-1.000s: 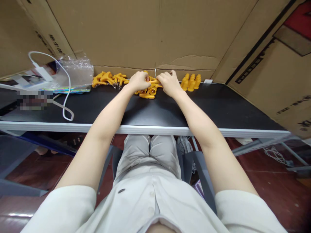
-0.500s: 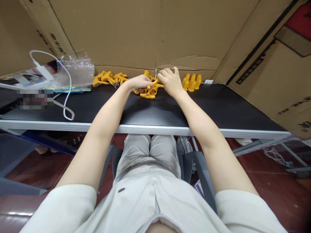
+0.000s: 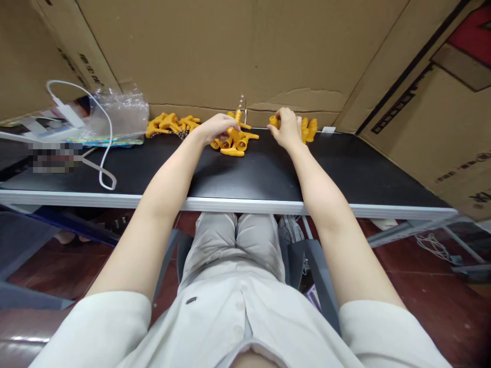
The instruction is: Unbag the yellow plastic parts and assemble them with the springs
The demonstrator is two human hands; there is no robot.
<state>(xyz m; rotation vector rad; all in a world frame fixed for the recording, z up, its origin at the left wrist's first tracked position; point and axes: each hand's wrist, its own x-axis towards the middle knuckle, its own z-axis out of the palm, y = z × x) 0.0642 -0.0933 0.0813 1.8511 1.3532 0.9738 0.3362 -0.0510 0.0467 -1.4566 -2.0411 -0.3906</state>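
Observation:
In the head view, my left hand (image 3: 219, 128) is closed on a yellow T-handled corkscrew (image 3: 238, 116), its thin metal spiral pointing up toward the cardboard. Just below and beside that hand lies a loose pile of yellow corkscrew parts (image 3: 232, 152), with handles and hollow sleeves mixed together. Farther right, my right hand (image 3: 287, 128) has its thumb and fingers around a hollow yellow sleeve (image 3: 273, 121). Behind its wrist stand several upright yellow sleeves (image 3: 312, 130), partly hidden by the hand.
More yellow handles with metal spirals (image 3: 169, 122) lie left of my left hand. A clear plastic bag (image 3: 118, 112), a white cable (image 3: 109, 122) and a blurred-out item are at the table's left. Cardboard panels (image 3: 199, 56) wall the back and right of the black table (image 3: 245, 179).
My right hand has moved right, from beside the pile to the upright sleeves, and now grips a sleeve. The corkscrew in my left hand now shows its spiral upward.

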